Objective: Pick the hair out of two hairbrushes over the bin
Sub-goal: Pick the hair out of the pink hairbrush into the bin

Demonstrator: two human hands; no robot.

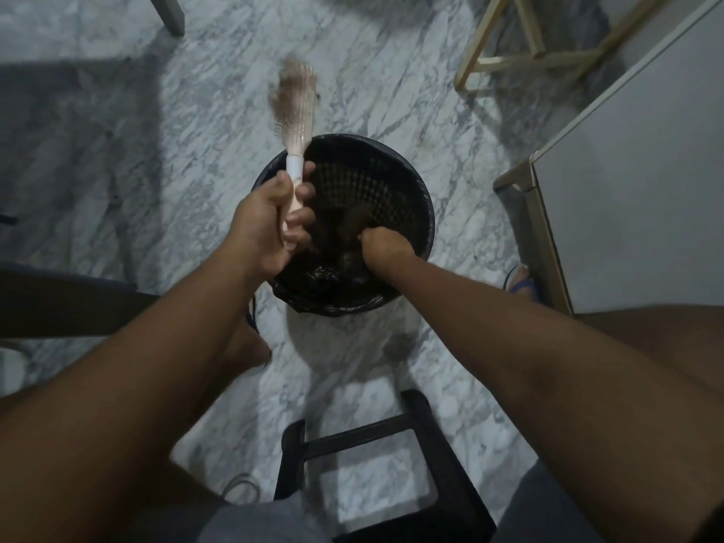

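Note:
A pink hairbrush (294, 107) stands upright at the left rim of the black bin (415, 190), its head blurred and matted with brownish hair. My left hand (270, 225) is closed around its handle. Inside the bin, my right hand (382, 250) is curled into a fist. A brown clump of hair (352, 225) sits at its fingertips, but the fingers are hidden, so I cannot see whether they grip it. Only one brush is in view.
The bin stands on a grey marble floor (117, 170) and has a black liner. A black stool (376, 476) is below me between my knees. A white cabinet (634, 190) is on the right, wooden legs (521, 41) at the back right.

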